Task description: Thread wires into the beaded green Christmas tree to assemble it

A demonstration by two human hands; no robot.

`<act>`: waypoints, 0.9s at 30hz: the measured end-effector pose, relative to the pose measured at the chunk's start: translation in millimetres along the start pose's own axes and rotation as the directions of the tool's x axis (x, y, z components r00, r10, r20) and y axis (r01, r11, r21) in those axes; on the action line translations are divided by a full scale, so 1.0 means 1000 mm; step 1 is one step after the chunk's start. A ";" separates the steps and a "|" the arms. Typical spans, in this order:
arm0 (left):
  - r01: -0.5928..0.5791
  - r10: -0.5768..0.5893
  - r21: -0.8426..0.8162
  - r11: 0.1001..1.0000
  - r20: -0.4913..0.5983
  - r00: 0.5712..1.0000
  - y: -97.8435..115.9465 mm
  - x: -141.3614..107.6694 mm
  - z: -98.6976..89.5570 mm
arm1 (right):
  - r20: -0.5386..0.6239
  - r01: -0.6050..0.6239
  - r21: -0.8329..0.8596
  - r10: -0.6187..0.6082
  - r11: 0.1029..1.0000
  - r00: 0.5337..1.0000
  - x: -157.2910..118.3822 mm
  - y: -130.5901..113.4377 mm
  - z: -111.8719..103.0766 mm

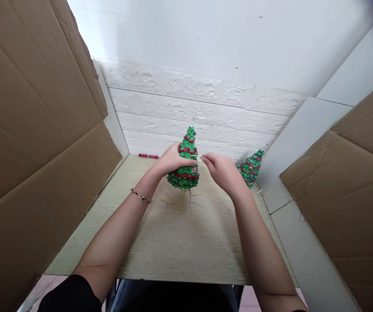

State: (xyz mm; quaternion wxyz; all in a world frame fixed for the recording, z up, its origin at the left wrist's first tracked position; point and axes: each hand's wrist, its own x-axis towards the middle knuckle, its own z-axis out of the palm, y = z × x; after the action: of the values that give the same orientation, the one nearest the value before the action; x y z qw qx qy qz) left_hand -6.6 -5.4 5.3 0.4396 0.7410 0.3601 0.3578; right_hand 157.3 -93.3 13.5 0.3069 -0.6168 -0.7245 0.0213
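Observation:
A small green Christmas tree ornament with red garlands and a clear tip stands tilted slightly in the middle of the table. My left hand is closed around its left side, the thumb lying across the front. Just right of the tree, my right hand pinches the end of a thin pale strand that runs to the tree's surface. Several more pale strands lie on the tabletop under the tree's base. The fingers of my left hand behind the tree are hidden.
A second green tree leans at the right by the white side wall, with loose pale strands near it. A red stick-like item lies along the back wall. Cardboard panels flank the wooden table on both sides.

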 end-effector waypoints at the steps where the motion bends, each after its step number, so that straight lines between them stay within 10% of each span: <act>1: -0.004 0.004 0.012 1.000 0.002 1.000 0.000 0.000 0.000 | -0.037 -0.025 0.009 0.025 1.000 0.999 0.000 -0.001 0.001; 15: -0.044 0.043 0.116 0.992 0.015 0.999 -0.001 -0.001 0.006 | -0.024 0.050 -0.100 -0.053 0.994 0.998 0.002 -0.015 0.011; 27: 0.023 -0.016 -0.230 0.973 0.035 0.999 -0.003 0.000 -0.007 | 0.144 -0.080 0.135 0.061 0.988 0.988 -0.012 -0.006 -0.016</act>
State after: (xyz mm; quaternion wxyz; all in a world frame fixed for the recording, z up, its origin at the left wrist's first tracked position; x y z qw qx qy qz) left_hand -12.7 -1.3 4.9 0.5320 0.6873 0.3160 0.3804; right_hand 159.7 -111.3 23.9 0.2971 -0.6159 -0.7187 0.1260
